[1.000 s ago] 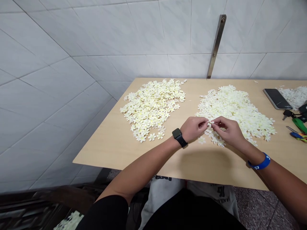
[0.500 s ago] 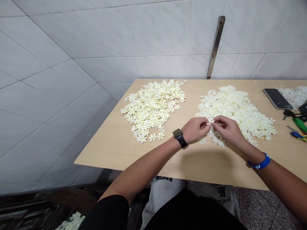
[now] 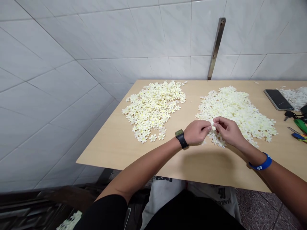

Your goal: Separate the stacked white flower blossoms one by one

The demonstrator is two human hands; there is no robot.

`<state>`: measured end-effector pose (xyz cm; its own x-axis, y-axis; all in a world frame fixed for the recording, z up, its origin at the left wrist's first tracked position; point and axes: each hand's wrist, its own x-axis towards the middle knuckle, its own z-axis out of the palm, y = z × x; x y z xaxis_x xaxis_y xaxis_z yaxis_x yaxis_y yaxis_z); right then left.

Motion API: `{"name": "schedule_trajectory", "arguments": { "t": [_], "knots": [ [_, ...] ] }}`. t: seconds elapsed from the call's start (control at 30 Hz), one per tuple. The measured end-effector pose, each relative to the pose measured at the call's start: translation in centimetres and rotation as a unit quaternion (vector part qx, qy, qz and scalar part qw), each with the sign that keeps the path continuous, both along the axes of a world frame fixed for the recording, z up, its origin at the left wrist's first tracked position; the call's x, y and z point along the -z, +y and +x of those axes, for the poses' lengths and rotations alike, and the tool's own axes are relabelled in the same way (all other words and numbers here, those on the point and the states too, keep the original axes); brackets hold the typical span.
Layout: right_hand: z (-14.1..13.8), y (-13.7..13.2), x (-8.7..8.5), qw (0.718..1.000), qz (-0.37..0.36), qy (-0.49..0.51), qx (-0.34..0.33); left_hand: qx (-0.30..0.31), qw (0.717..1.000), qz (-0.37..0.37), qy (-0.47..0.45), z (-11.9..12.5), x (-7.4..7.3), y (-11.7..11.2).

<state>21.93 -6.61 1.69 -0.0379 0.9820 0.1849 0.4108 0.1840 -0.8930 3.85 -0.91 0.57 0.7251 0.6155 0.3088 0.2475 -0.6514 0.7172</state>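
My left hand (image 3: 198,131) and my right hand (image 3: 226,130) meet fingertip to fingertip over the near edge of the right-hand flower pile (image 3: 230,103). Between them is a small whitish artificial flower (image 3: 213,127), mostly covered by the fingers. Both hands are closed in a pinch on it, thumb against forefinger. The pile beneath is made of loose cream-white flowers with pale yellow centres. A second heap of the same flowers (image 3: 153,107) lies to the left, with a few single blossoms at its near edge.
At the right of the wooden table (image 3: 107,150) lie a phone (image 3: 278,99), a heap of small white pieces (image 3: 296,97), keys (image 3: 289,114) and coloured-handled scissors (image 3: 298,136). A tiled wall with a metal bar (image 3: 216,48) borders the table. More flowers (image 3: 69,222) are below, at lower left.
The fingertips have shifted slightly, and the small whitish flower between them shows more than before. My left hand is a little lower. The piles look unchanged.
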Motion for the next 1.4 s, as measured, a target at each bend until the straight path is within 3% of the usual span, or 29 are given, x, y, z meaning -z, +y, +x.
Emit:
{"name": "schedule_trajectory", "arguments": {
  "t": [0.13, 0.27, 0.4, 0.6, 0.77, 0.9, 1.07, 1.4],
  "knots": [
    [0.2, 0.1, 0.3, 1.0, -0.004, -0.004, -0.017, -0.036, 0.999, 0.007, 0.027, 0.0, -0.1, -0.1],
    [0.4, 0.1, 0.3, 1.0, -0.001, -0.009, -0.005, -0.008, 0.999, 0.017, 0.038, 0.0, -0.1, 0.0],
    [0.3, 0.1, 0.2, 1.0, -0.004, 0.013, -0.014, -0.05, 0.998, 0.012, 0.047, -0.1, -0.1, 0.2],
    [0.7, 0.8, 0.1, 0.997, 0.022, 0.043, 0.053, 0.037, 0.999, -0.008, 0.011, -0.6, -0.3, 0.2],
    [0.4, 0.5, 0.1, 0.996, 0.059, 0.011, 0.068, -0.048, 0.999, -0.01, -0.001, -0.9, 0.8, 1.1],
    [0.3, 0.4, 0.9, 0.995, 0.085, -0.033, 0.045, -0.052, 0.996, -0.051, -0.047, -0.7, 1.4, 1.3],
    [0.4, 0.6, 1.9, 0.99, 0.116, -0.075, 0.018, -0.092, 0.994, 0.01, -0.057, -0.7, 1.6, 1.2],
    [-0.5, 0.4, 1.4, 0.97, 0.189, -0.148, -0.043, -0.068, 0.995, 0.069, 0.003, -1.5, 1.2, 1.0]
  ]
}}
